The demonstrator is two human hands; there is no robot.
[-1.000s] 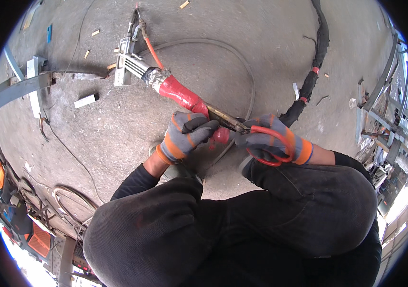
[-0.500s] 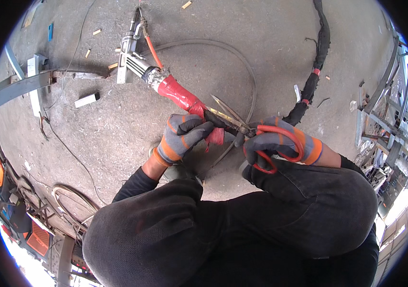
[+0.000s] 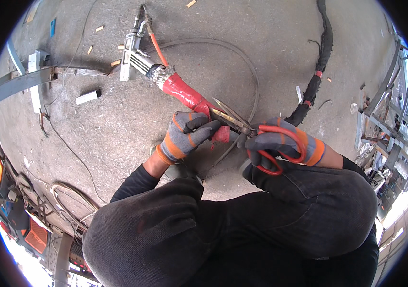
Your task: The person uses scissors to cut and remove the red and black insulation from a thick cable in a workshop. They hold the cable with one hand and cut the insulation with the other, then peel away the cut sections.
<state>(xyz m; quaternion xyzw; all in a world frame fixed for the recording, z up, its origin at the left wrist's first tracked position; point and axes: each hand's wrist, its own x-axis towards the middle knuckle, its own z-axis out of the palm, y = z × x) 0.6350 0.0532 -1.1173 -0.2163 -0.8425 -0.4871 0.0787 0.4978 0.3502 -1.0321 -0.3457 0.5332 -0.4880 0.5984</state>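
From the head view I look down over dark trousers at a concrete floor (image 3: pixel 118 124) littered with small scraps. My left hand (image 3: pixel 187 136), in a grey and orange glove, has its fingers (image 3: pixel 204 125) curled shut around the near end of a thick cable wrapped in red tape (image 3: pixel 184 93); I judge that grip is there to steady the cable and keep the wrap taut. My right hand (image 3: pixel 280 143), gloved the same way, has its fingers closed through the orange loops of a pair of scissors (image 3: pixel 249 131). The blades stand slightly apart and point up-left along the cable, just beside the left fingertips, which suits cutting or slitting the tape close to where it is held. The taped cable runs away up-left to a metal fitting (image 3: pixel 134 55) with a thin orange hose (image 3: pixel 158 48). A black wrapped cable (image 3: pixel 316 81) lies well apart to the right, and a metal bar (image 3: pixel 20 83) lies to the left.
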